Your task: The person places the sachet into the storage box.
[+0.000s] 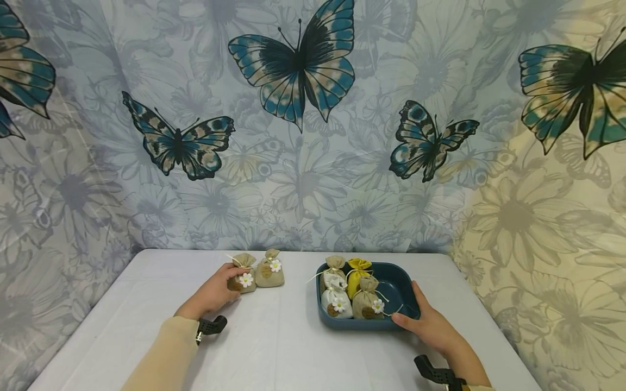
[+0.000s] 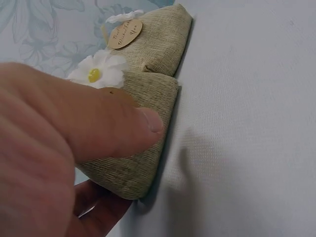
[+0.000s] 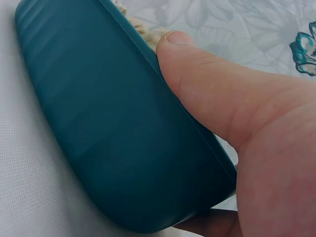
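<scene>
My left hand [image 1: 215,290] pinches a beige drawstring sachet [image 2: 148,96], thumb across its front and fingers behind it. A white daisy and a round brown tag decorate this sachet, which stands on the table. Touching it is a second beige sachet [image 1: 270,273], whose tag [image 2: 125,34] bears printed writing. On the right, my right hand [image 1: 430,323] grips the near right corner of a dark teal tub [image 3: 108,108], thumb on the rim. Inside its left half sit a yellow sachet [image 1: 356,282], a white sachet [image 1: 335,301] and two beige sachets, one [image 1: 364,298] in front.
A white cloth [image 1: 274,347] covers the table. Behind it hangs a backdrop [image 1: 303,190] printed with flowers and butterflies. Black straps with a curved piece sit on the left wrist [image 1: 211,326] and the right wrist [image 1: 437,373].
</scene>
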Demonstrator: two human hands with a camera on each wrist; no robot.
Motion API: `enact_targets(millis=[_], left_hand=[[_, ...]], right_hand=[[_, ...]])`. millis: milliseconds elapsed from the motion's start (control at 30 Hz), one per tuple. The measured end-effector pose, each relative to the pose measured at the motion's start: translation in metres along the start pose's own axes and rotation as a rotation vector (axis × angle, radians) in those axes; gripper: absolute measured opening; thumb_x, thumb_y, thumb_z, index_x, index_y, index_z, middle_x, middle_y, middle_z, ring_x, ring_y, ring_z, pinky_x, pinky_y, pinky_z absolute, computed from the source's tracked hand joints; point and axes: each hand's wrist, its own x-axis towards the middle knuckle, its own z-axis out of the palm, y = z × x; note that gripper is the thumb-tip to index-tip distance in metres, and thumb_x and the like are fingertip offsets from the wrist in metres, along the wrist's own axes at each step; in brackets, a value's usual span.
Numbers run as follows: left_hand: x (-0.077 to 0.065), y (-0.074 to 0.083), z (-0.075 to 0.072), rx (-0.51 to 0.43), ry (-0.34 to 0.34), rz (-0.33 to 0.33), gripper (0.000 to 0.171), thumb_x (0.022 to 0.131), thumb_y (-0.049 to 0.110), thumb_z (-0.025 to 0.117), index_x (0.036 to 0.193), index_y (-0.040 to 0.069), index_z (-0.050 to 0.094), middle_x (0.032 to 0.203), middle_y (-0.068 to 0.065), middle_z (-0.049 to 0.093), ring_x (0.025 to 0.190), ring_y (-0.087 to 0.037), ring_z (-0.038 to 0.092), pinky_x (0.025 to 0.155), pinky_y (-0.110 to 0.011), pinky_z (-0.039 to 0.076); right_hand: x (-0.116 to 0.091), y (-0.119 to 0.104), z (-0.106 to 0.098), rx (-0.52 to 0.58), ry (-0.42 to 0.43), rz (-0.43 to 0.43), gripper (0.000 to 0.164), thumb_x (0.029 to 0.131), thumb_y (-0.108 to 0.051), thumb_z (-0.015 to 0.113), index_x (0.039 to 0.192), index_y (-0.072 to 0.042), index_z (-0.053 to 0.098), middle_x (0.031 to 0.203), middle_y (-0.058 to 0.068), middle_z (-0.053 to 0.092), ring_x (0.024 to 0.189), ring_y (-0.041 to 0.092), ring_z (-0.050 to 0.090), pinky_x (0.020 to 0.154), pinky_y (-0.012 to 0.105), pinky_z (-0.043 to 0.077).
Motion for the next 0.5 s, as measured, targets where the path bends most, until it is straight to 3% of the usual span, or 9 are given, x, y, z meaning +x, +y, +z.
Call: enact_targets(millis=[333,500], left_hand=[[-0.007,-0.001,0.008,0.15,0.0,-0.008,0.07,0.08,-0.003,0.076,0.144,0.014,0.052,0.135,-0.014,0.046,0.124,-0.035,0.05,0.099,-0.054,0.042],[-0.012,0.002,0.008,0.11,0.014,-0.054,0.068,0.081,0.001,0.075,0.144,0.012,0.052,0.134,-0.015,0.05,0.121,-0.035,0.052,0.099,-0.054,0.041]], right_hand=[[0.001,0.001,-0.001,-0.011,-0.004,0.005,0.113,0.092,-0.049,0.067,0.158,-0.012,-0.016,0.158,0.033,-0.003,0.138,0.059,0.012,0.1,0.073,0.027],[0.001,0.0,0.0,-0.014,0.0,0.002,0.113,0.092,-0.049,0.068,0.158,-0.012,-0.015,0.158,0.033,-0.003,0.138,0.059,0.012,0.1,0.073,0.026]])
